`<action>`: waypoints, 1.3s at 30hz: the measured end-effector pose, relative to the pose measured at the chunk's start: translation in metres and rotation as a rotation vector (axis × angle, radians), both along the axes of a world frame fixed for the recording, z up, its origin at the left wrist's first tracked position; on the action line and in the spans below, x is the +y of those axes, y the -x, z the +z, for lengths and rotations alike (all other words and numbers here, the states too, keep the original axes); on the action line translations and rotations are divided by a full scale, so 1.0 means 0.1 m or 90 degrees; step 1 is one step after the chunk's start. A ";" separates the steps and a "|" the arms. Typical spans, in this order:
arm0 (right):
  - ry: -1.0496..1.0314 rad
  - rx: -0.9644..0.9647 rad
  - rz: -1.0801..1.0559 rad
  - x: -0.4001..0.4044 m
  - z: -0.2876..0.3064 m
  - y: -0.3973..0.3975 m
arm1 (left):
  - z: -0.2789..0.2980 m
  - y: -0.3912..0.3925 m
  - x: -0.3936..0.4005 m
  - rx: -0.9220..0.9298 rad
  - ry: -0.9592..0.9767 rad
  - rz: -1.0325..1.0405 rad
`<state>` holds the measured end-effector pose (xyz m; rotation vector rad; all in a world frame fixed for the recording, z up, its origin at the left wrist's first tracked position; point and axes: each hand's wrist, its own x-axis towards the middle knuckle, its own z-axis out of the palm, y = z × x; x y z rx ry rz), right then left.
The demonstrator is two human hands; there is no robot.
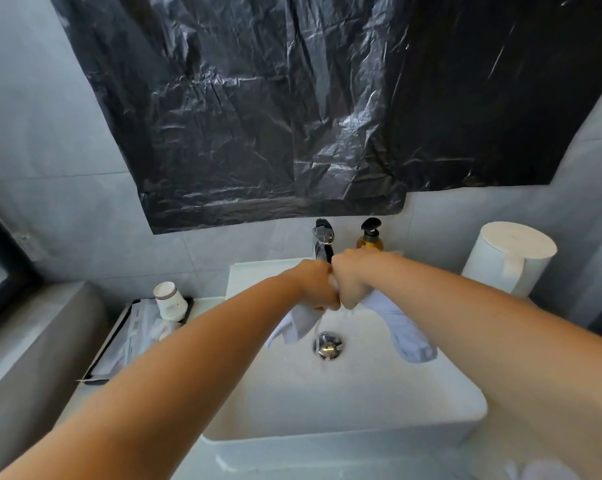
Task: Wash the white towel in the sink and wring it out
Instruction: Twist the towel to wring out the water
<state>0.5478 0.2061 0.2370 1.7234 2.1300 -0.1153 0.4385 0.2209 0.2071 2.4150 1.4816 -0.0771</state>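
Gripping towel (410, 336) in left hand (315, 285) and right hand (349, 280), fists touching, mid-frame over sink (344, 420) to catch drips.

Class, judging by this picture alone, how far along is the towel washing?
Done: washing seems over; no stream shows under the chrome tap. In hand: left hand and right hand grip the white cloth towel over the white rectangular sink, water trickling down. Left: finish wringing.
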 end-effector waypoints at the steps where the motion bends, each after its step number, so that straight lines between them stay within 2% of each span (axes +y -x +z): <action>1: 0.028 0.010 -0.012 0.01 0.00 0.01 | -0.01 0.00 0.00 0.012 -0.001 -0.006; 6: 0.114 0.033 -0.050 0.07 -0.03 0.05 | -0.02 0.02 -0.02 0.050 -0.023 -0.010; 12: 0.148 0.074 -0.079 0.13 -0.10 0.07 | -0.09 0.03 -0.08 0.073 -0.117 -0.019; 16: 0.185 0.093 -0.092 0.12 -0.08 0.05 | -0.11 0.03 -0.07 0.079 -0.136 -0.044; 23: 0.199 0.061 -0.077 0.10 -0.13 0.05 | -0.11 0.04 -0.08 0.128 -0.199 -0.073; 26: 0.206 0.050 -0.053 0.08 -0.09 0.06 | -0.14 0.05 -0.07 0.115 -0.215 -0.066; 29: 0.176 0.072 -0.048 0.11 -0.03 0.07 | -0.19 0.10 -0.04 0.024 -0.170 0.001; 33: 0.017 0.141 -0.021 0.10 0.08 -0.01 | -0.22 0.18 0.03 -0.241 -0.009 0.183; 35: -0.130 0.139 0.033 0.00 0.05 -0.14 | -0.18 0.20 0.02 -0.388 0.065 0.254; 37: -0.372 0.083 0.147 -0.13 -0.07 -0.30 | -0.05 0.22 -0.04 -0.551 0.168 0.300; 39: -0.579 0.062 0.256 -0.23 -0.28 -0.39 | 0.14 0.25 -0.08 -0.657 0.291 0.298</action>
